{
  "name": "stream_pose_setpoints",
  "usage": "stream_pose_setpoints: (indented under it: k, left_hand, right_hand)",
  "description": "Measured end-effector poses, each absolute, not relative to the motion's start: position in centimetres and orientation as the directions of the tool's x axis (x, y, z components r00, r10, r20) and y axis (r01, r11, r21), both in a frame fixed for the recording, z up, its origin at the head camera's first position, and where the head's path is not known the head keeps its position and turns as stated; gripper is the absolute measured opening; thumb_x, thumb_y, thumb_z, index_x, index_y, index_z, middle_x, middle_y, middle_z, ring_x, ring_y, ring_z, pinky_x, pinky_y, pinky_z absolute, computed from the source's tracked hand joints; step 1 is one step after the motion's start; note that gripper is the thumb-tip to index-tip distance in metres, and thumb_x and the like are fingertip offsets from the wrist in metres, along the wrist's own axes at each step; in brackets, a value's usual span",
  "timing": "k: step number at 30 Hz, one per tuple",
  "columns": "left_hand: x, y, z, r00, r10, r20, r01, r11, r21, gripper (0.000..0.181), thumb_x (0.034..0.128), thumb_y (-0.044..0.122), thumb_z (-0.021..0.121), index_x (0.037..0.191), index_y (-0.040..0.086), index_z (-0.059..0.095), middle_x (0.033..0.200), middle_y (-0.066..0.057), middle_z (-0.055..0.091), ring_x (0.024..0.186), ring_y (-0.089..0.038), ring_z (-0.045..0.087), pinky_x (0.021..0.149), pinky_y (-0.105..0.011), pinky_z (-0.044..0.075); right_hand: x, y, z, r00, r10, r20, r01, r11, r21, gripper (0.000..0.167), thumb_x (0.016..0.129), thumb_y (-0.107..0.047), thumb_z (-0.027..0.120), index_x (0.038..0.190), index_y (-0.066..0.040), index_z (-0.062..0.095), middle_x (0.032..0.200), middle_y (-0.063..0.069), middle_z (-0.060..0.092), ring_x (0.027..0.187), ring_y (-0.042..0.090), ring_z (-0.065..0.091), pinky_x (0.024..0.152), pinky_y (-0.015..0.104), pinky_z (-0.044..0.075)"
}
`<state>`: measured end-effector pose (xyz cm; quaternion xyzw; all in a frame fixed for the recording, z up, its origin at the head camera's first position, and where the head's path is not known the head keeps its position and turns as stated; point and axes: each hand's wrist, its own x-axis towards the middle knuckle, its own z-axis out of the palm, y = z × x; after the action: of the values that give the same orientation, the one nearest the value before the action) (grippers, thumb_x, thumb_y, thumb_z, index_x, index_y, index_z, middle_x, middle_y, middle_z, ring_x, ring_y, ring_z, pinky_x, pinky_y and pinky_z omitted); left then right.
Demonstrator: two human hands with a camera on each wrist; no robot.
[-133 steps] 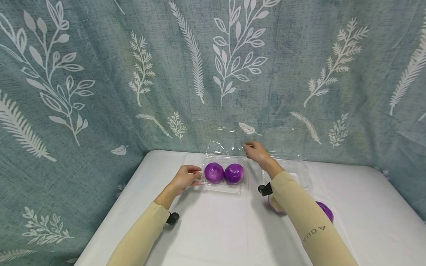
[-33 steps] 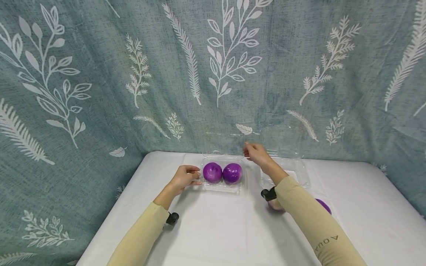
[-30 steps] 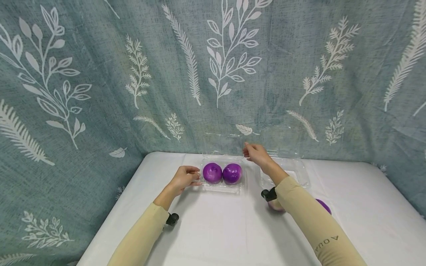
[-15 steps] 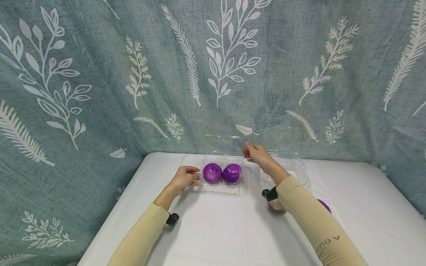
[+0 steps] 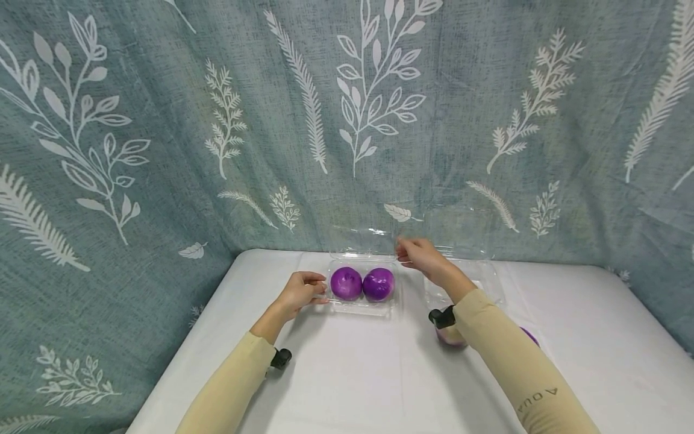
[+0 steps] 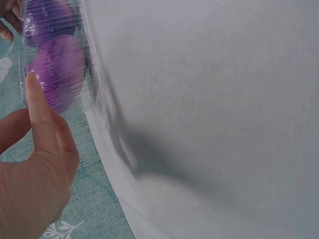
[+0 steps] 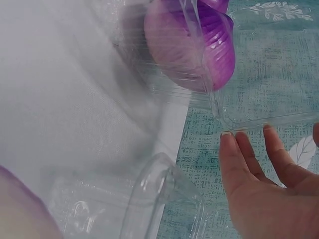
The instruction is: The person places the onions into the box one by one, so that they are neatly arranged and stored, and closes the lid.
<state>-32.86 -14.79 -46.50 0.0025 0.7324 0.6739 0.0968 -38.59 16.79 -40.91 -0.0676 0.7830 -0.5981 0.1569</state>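
Observation:
Two purple onions, a left one (image 5: 346, 284) and a right one (image 5: 378, 284), sit side by side in a clear plastic clamshell box (image 5: 360, 310). Its raised lid (image 5: 362, 242) leans up at the back. My left hand (image 5: 298, 293) touches the box's left end; in the left wrist view an extended finger (image 6: 41, 112) meets the plastic. At the lid's right edge is my right hand (image 5: 423, 258). In the right wrist view its fairly straight fingertips (image 7: 227, 142) touch the lid's rim, with the thumb mostly out of frame.
A second clear clamshell box (image 5: 490, 283), lid up, stands to the right, partly behind my right arm. A pale onion (image 5: 451, 337) and another purple onion (image 5: 529, 335) lie by that forearm, partly covered. A patterned curtain (image 5: 260, 120) hangs behind the white table (image 5: 347, 374).
The lid's top edge has come down and tilted forward over the onions, and my right hand has lowered slightly with it. My left hand stays at the box's left end.

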Motion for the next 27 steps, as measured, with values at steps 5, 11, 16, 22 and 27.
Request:
stream_pose_setpoints:
  k: [5, 11, 16, 22, 27]
  left_hand:
    - [-32.8, -14.8, -46.6, -0.982, 0.131, -0.139, -0.127, 0.094, 0.987, 0.032, 0.0995, -0.009, 0.055, 0.131, -0.015, 0.057, 0.104, -0.016, 0.055, 0.094, -0.029, 0.064, 0.082, -0.034, 0.065]
    - [-32.8, -14.8, -46.6, -0.982, 0.131, -0.137, -0.125, 0.093, 0.988, 0.033, 0.0989, -0.009, 0.054, 0.131, -0.015, 0.057, 0.104, -0.016, 0.055, 0.093, -0.028, 0.064, 0.082, -0.034, 0.065]
    - [-32.7, -14.8, -46.4, -0.981, 0.134, -0.137, -0.126, 0.091, 0.988, 0.034, 0.0982, -0.010, 0.054, 0.132, -0.015, 0.056, 0.104, -0.015, 0.055, 0.094, -0.028, 0.064, 0.085, -0.036, 0.064]
    - [-32.7, -14.8, -46.4, -0.981, 0.138, -0.139, -0.125, 0.099, 0.987, 0.033, 0.0991, -0.009, 0.054, 0.132, -0.015, 0.056, 0.104, -0.015, 0.055, 0.093, -0.026, 0.063, 0.083, -0.035, 0.065]
    - [-32.8, -14.8, -46.4, -0.981, 0.138, -0.138, -0.126, 0.096, 0.987, 0.033, 0.0991, -0.009, 0.054, 0.132, -0.015, 0.056, 0.104, -0.015, 0.055, 0.094, -0.027, 0.064, 0.084, -0.035, 0.065]
  right_hand:
    - [-38.6, 17.0, -40.9, -0.927, -0.328, -0.182, 0.093, 0.269, -0.959, 0.058, 0.113, -0.031, 0.035, 0.149, 0.015, 0.035, 0.151, 0.032, 0.039, 0.143, 0.043, 0.039, 0.120, 0.046, 0.039]
    - [-38.4, 17.3, -40.7, -0.909, -0.371, -0.190, 0.100, 0.249, -0.963, 0.053, 0.112, -0.021, 0.036, 0.149, 0.017, 0.032, 0.154, 0.035, 0.034, 0.145, 0.045, 0.035, 0.122, 0.046, 0.037]
    - [-38.1, 17.3, -40.5, -0.905, -0.379, -0.195, 0.111, 0.232, -0.966, 0.051, 0.111, -0.016, 0.037, 0.148, 0.019, 0.031, 0.152, 0.037, 0.034, 0.145, 0.046, 0.035, 0.122, 0.048, 0.036]
    - [-37.8, 17.4, -40.5, -0.901, -0.385, -0.198, 0.113, 0.231, -0.966, 0.051, 0.111, -0.015, 0.038, 0.147, 0.019, 0.032, 0.152, 0.037, 0.034, 0.144, 0.047, 0.035, 0.121, 0.048, 0.037]
    - [-37.5, 17.5, -40.3, -0.894, -0.401, -0.199, 0.103, 0.249, -0.963, 0.052, 0.111, -0.017, 0.040, 0.147, 0.019, 0.032, 0.153, 0.036, 0.033, 0.145, 0.046, 0.034, 0.122, 0.048, 0.036]
